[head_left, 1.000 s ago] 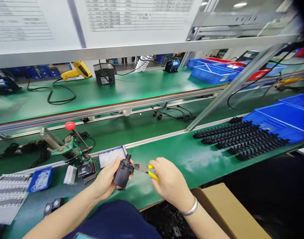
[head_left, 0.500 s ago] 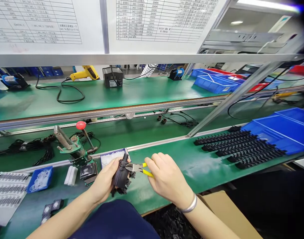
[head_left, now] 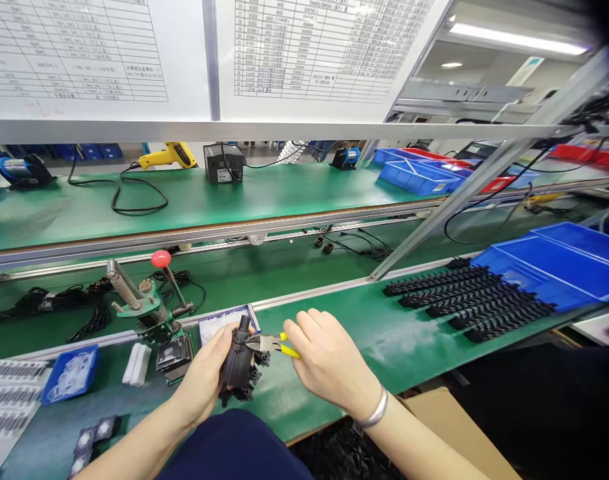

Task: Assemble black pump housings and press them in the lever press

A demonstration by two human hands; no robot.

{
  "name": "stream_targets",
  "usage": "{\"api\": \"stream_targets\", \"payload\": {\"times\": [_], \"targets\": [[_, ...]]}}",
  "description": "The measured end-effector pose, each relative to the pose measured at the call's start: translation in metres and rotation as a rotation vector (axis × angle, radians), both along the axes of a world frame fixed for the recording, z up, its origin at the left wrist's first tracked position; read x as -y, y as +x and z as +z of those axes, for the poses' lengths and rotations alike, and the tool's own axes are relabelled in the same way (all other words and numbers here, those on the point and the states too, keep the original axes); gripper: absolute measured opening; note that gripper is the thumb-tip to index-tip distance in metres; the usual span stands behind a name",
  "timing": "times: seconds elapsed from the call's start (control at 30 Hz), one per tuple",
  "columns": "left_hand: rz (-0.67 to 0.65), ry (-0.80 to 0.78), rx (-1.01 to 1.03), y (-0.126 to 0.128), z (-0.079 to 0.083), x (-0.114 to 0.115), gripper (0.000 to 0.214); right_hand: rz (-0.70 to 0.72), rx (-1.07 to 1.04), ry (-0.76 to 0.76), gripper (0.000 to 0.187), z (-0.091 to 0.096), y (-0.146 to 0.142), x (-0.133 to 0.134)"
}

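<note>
My left hand (head_left: 203,375) is closed around a black moulded plastic part (head_left: 237,363) with a round stub on top and small tube-like pieces along its right side. In my right hand (head_left: 329,357) is a pair of cutting pliers (head_left: 264,343) with yellow handles. The pliers' metal jaws touch the upper right side of the part, just below the stub. Whether the jaws are fully closed is too small to tell. My fingers hide the part's left side. Both hands are above the front of the green bench (head_left: 279,400).
Behind my left hand stand a hand press (head_left: 147,303) with a red knob and a tray of clear pieces (head_left: 219,323). A blue tray (head_left: 70,375) lies left. Rows of black parts (head_left: 469,300) and blue bins (head_left: 559,263) are right. Below is an open cardboard box (head_left: 457,427).
The camera view has tilted and shifted slightly. Both hands keep their hold, and the pliers' jaws stay at the upper right of the black part.
</note>
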State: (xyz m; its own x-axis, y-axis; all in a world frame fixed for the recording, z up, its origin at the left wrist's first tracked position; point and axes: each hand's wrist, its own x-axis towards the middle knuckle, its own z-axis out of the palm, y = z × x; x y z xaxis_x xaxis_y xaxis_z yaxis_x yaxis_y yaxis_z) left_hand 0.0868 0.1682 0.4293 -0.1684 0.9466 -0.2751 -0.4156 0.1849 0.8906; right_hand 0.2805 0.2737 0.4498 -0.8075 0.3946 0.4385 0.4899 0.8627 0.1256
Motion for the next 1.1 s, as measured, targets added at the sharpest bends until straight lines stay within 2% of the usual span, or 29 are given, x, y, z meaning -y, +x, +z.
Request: {"api": "stream_targets", "payload": {"times": [0.2, 0.33, 0.63, 0.93, 1.1], "targets": [[0.046, 0.026, 0.0, 0.005, 0.006, 0.003, 0.053, 0.002, 0.0, 0.003, 0.014, 0.003, -0.002, 0.002], [0.038, -0.003, -0.004, 0.007, 0.01, 0.005, 0.059, 0.006, 0.022, 0.014, 0.013, 0.003, -0.003, 0.001], [0.029, -0.004, -0.034, 0.01, 0.011, 0.005, 0.061, 0.033, 0.084, 0.032, 0.012, -0.002, -0.002, -0.005], [0.048, -0.004, -0.026, 0.011, 0.01, 0.001, 0.057, 0.061, 0.021, 0.08, 0.015, -0.008, -0.004, -0.014], [0.055, -0.017, 0.014, 0.006, 0.009, -0.002, 0.061, 0.079, -0.04, -0.042, 0.014, -0.017, -0.007, -0.013]]}}
